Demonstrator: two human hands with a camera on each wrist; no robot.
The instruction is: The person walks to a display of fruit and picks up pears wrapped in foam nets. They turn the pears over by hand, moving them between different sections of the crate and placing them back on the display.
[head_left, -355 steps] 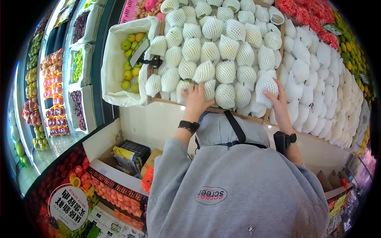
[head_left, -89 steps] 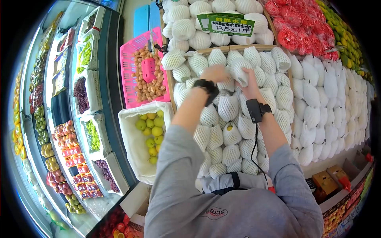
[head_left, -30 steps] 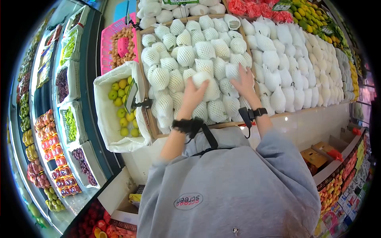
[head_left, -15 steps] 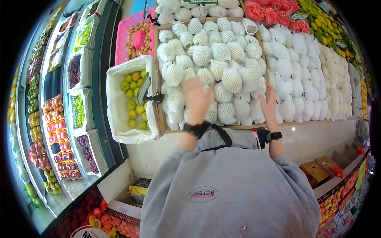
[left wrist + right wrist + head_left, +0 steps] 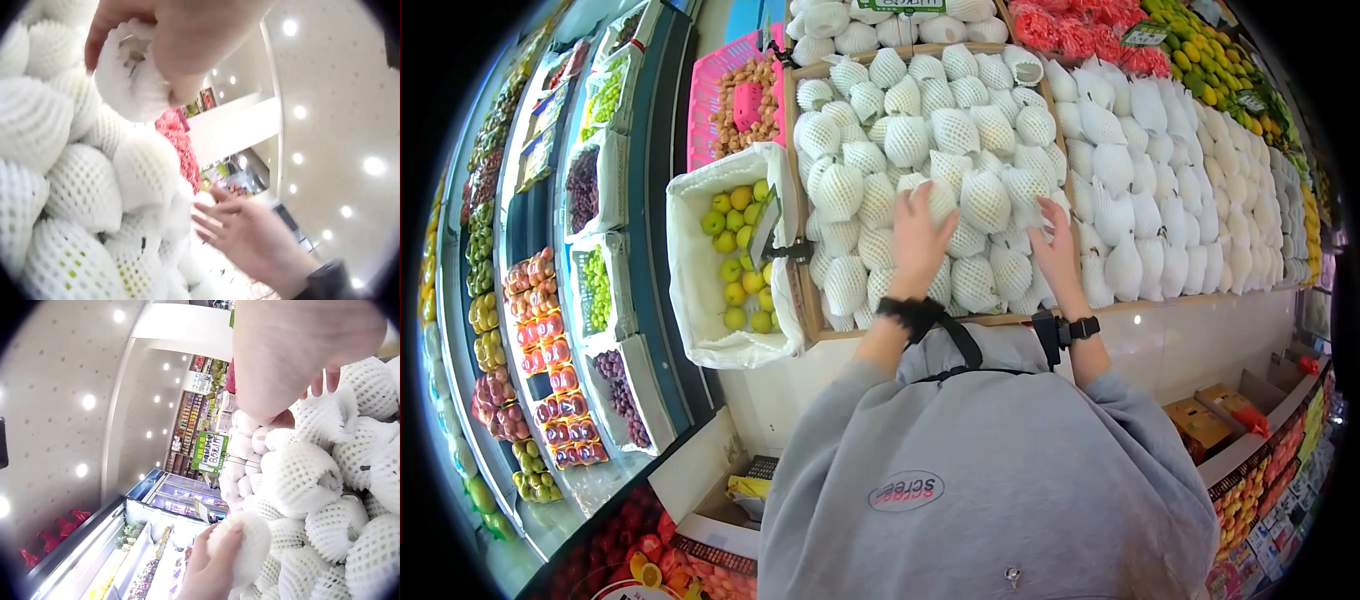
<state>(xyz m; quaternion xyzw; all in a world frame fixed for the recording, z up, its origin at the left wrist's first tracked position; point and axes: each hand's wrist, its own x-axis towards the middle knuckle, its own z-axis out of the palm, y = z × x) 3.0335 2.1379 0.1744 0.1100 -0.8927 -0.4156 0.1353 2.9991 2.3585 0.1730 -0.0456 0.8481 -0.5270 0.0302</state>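
Note:
A wooden crate [image 5: 808, 308] is filled with rows of fruit [image 5: 838, 192] in white foam nets. My left hand [image 5: 920, 243] grips one netted fruit [image 5: 942, 198] above the others, near the crate's middle. The left wrist view shows the ruffled, open end of its foam net [image 5: 134, 78] between thumb and fingers. In the right wrist view the same left hand [image 5: 209, 565] holds the fruit from the side. My right hand [image 5: 1057, 248] hovers over the crate's front right, fingers apart and slightly bent, holding nothing; the left wrist view shows its spread fingers [image 5: 212, 215].
Left of the crate stands a white-lined box [image 5: 690, 270] of green-yellow fruit, with a pink basket [image 5: 705, 85] behind it. A black clamp [image 5: 793, 250] juts from the crate's left edge. More white-wrapped fruit [image 5: 1140, 210] lies to the right, and red-wrapped fruit [image 5: 1080, 30] behind.
Half a second ago my left hand was a blur over the crate; now it grips a netted fruit. My right hand has shifted slightly left from the crate's right edge, staying free.

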